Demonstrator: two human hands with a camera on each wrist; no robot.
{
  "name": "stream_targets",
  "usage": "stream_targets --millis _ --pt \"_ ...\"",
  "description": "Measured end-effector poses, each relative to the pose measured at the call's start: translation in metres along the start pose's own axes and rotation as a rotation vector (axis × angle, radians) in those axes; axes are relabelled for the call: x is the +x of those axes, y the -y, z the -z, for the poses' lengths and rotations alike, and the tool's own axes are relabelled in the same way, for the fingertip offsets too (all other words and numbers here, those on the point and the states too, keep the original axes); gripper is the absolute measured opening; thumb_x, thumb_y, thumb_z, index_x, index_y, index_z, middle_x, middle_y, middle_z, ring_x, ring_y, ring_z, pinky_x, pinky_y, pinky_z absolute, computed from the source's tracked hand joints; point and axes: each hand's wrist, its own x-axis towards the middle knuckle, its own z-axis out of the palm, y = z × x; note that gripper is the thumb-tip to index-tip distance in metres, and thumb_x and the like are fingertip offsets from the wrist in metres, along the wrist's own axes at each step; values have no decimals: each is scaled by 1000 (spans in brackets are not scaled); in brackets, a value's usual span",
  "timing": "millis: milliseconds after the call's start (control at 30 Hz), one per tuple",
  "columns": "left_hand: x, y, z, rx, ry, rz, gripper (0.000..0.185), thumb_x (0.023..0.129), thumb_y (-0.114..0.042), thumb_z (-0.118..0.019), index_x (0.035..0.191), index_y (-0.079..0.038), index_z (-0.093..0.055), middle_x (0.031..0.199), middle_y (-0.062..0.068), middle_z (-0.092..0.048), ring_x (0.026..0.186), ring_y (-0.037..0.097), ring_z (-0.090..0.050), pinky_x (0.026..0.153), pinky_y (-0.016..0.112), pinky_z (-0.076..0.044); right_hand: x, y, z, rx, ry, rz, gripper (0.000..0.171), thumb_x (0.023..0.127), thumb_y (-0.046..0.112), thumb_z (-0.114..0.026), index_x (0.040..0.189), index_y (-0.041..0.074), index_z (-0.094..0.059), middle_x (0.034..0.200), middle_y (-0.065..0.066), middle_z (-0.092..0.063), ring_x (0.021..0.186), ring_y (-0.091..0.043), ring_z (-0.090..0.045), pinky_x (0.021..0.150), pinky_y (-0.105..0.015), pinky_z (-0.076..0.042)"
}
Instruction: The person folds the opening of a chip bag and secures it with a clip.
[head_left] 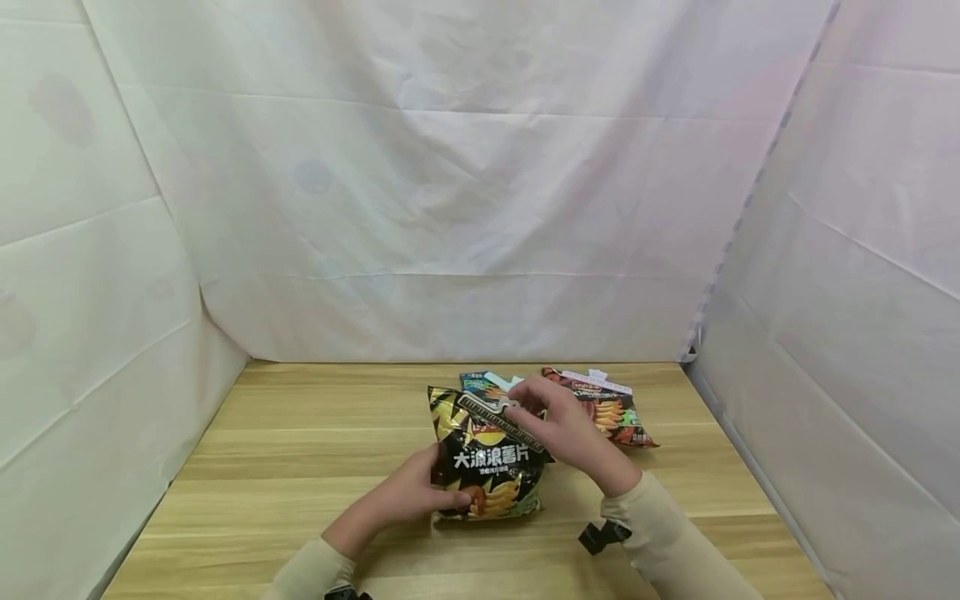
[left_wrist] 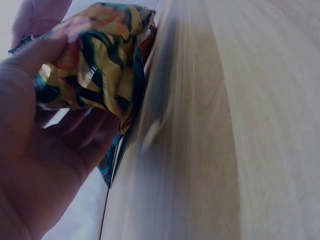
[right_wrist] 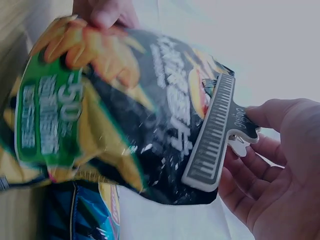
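Observation:
A black and gold bag of potato chips (head_left: 487, 475) is held tilted above the wooden table. My left hand (head_left: 412, 492) grips its lower left side, thumb on the front and fingers behind, as the left wrist view also shows. Across the top of the bag sits a dark bag clip with a piano-key pattern (right_wrist: 212, 135). My right hand (head_left: 562, 425) pinches the clip's handle between thumb and fingers; in the right wrist view the hand (right_wrist: 280, 165) is at the handle, with the clip's long bar lying over the bag.
Behind the held bag lies a blue chip bag (head_left: 474, 383) with a light clip, partly hidden. A red chip bag (head_left: 622, 417) with a white clip (head_left: 597, 381) lies at the back right. White cloth walls (head_left: 465, 208) enclose the wooden table (head_left: 315, 433) at the back and sides.

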Motion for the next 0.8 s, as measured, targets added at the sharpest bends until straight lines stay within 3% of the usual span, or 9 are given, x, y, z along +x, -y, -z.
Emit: stream_targets --millis 133,300,533,733,800 --pt "-3 -2 3 -34 26 -36 78 102 -28 -83 167 -12 -43 146 9 -69 129 25 -69 110 37 -55 6 0 -2 36 32 -26 15 111 24 -72 125 18 -73 99 7 -69 79 -14 -63 70 -34 -54" --pt "-7 -6 9 -10 3 -22 69 104 -32 -80 163 -11 -49 145 9 -68 128 24 -68 110 38 -53 14 2 -4 60 66 -60 16 115 26 -65 127 17 -70 92 5 -67 73 -15 -59 65 -33 -51" --pt "-8 -3 19 -42 -10 -23 60 106 -26 -78 156 -4 -53 123 11 -75 104 26 -76 92 39 -64 27 6 -8 49 109 -15 17 118 24 -58 131 13 -63 81 3 -57 66 -14 -50 62 -33 -45" --pt "-8 -2 26 -54 -17 -33 57 107 -25 -77 153 -1 -54 114 10 -75 95 26 -75 85 40 -65 35 8 -11 32 99 2 18 118 23 -57 132 14 -64 83 4 -57 66 -14 -51 62 -34 -46" --pt "-8 -2 28 -70 -16 -51 57 108 -24 -74 155 -1 -52 117 12 -74 98 26 -75 86 40 -65 39 8 -13 35 101 -11 20 119 27 -56 133 16 -64 82 3 -57 64 -14 -50 62 -34 -45"
